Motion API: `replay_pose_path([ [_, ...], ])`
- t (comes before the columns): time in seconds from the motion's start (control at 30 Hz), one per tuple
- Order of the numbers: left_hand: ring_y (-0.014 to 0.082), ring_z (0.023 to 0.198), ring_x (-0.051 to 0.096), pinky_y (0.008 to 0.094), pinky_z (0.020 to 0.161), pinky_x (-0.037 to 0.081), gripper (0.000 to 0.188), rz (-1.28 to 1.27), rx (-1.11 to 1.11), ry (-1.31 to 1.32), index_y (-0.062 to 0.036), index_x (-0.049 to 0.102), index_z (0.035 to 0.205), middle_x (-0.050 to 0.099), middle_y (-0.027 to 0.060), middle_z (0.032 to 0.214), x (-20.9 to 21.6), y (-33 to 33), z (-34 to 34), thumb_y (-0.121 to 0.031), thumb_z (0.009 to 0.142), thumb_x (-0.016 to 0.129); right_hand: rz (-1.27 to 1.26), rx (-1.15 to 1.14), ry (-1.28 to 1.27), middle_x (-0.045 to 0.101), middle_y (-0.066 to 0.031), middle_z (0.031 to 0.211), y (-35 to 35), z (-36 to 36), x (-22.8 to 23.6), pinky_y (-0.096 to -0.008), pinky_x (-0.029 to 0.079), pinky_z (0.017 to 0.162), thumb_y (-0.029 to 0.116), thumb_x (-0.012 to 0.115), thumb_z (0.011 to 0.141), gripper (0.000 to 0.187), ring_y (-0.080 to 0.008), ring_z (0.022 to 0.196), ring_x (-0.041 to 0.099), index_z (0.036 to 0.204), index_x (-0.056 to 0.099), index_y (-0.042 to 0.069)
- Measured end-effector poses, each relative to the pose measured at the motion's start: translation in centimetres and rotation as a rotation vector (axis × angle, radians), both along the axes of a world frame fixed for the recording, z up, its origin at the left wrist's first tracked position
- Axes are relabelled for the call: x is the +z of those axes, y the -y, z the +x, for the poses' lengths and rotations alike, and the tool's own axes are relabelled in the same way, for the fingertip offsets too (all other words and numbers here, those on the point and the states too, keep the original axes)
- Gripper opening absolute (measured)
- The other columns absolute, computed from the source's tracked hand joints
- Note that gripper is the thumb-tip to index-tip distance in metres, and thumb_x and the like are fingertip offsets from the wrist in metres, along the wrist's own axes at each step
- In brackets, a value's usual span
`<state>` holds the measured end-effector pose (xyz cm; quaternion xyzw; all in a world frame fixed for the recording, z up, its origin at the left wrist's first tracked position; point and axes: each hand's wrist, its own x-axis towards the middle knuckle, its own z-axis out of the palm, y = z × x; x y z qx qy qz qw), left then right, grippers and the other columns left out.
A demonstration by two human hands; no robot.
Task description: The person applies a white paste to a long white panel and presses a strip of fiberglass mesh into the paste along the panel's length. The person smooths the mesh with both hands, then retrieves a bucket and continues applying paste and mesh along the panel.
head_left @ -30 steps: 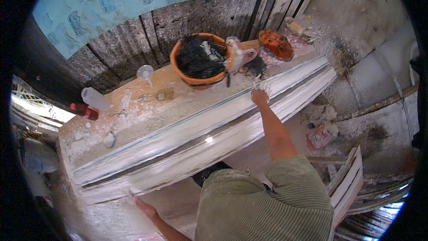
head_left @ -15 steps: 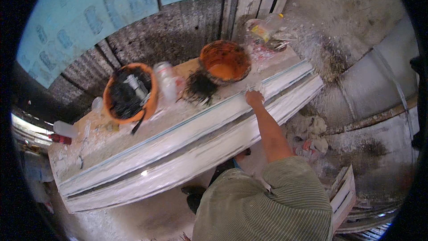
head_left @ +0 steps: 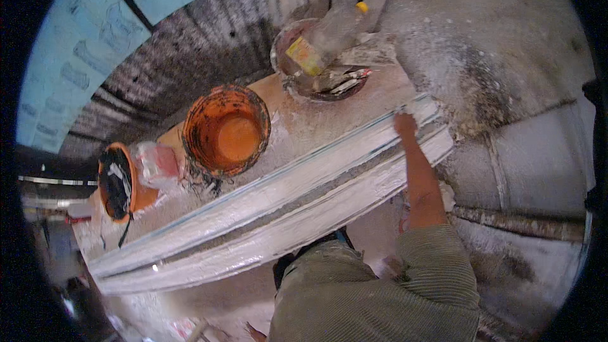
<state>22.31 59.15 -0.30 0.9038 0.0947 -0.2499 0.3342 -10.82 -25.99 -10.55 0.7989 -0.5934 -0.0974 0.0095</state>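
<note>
My right arm reaches across a long, pale moulded strip [head_left: 266, 196], coated in wet-looking white with a grey groove along it. Near the strip's far right end my right hand [head_left: 405, 125] is closed over its back edge, where a thin blue line runs. Whatever the fingers may hold is too small and blurred to make out. Low at the picture's edge, left of my shirt, shows a small skin-coloured bit [head_left: 256, 334] that may be my left hand; its fingers cannot be read.
Behind the strip on the bench [head_left: 297, 126] stand an orange bucket [head_left: 244, 136] with dark crust, a smaller orange tub [head_left: 144, 196] of black stuff, and a clear plastic container [head_left: 158, 163]. A basin [head_left: 278, 47] holds a plastic bottle [head_left: 316, 44] with a yellow cap, and tools.
My right hand has slid along the strip toward its right end. The view has shifted right, so the buckets now appear further left and the basin shows more fully.
</note>
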Motion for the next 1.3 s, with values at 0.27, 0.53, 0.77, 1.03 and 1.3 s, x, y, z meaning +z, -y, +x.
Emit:
replay_pose_path([
  [0.27, 0.0333, 0.135, 0.041, 0.0404, 0.113, 0.03, 0.061, -0.123, 0.594, -0.135, 0.0014, 0.037, 0.146, 0.041, 0.0219, 0.148, 4.8, -8.2, -21.4, -0.041, 0.102, 0.033, -0.386, 0.719, -0.125, 0.068, -0.0143, 0.109, 15.6, -15.5, -9.5, -0.0429, 0.056, 0.077, 0.034, 0.052, 0.094, 0.042, -0.0247, 0.095, 0.067, 0.127, 0.056, 0.009],
  [0.53, 0.0519, 0.144, 0.007, 0.066, 0.113, 0.015, 0.058, 0.38, -0.044, -0.156, -0.0086, 0.03, 0.15, 0.026, 0.0174, 0.157, -5.9, -8.1, -32.2, -0.02, 0.094, 0.043, -0.07, -0.15, 0.17, 0.061, -0.0209, 0.11, 1.9, -4.6, -11.5, -0.0512, 0.053, 0.083, 0.024, 0.051, 0.096, 0.03, -0.0409, 0.097, 0.063, 0.116, 0.06, 0.004],
  [0.77, 0.0531, 0.144, 0.006, 0.0656, 0.112, 0.015, 0.052, 0.407, 0.243, -0.302, -0.0156, 0.033, 0.149, 0.016, 0.0251, 0.158, -9.4, -8.6, -39.3, -0.032, 0.1, 0.035, 0.021, 0.327, 0.64, 0.041, -0.0265, 0.13, -24.8, 17.8, -7.3, -0.0485, 0.029, 0.11, 0.015, 0.053, 0.096, 0.042, -0.0371, 0.119, 0.042, 0.128, 0.039, -0.008],
  [1.03, 0.0348, 0.149, 0.002, 0.0441, 0.121, 0.007, 0.063, 0.06, 0.922, -0.321, -0.0139, 0.02, 0.155, 0.01, 0.0214, 0.16, -11.6, -13.6, -34.9, -0.048, 0.103, 0.029, 0.843, 0.263, 1.117, 0.061, -0.019, 0.106, -47.1, 43.2, 5.1, -0.0426, 0.047, 0.081, 0.006, 0.058, 0.091, 0.031, -0.0309, 0.09, 0.06, 0.117, 0.05, -0.008],
  [1.3, 0.0382, 0.145, 0.017, 0.0477, 0.118, 0.017, 0.068, 0.121, 0.923, -0.24, -0.0072, 0.022, 0.153, 0.018, 0.0203, 0.159, -16.2, -28.0, -32.4, -0.044, 0.098, 0.04, 0.454, 0.732, 1.001, 0.056, -0.0225, 0.088, -61.7, 57.9, 8.4, -0.0472, 0.046, 0.072, 0.011, 0.062, 0.088, 0.024, -0.0325, 0.083, 0.059, 0.09, 0.053, -0.011],
])
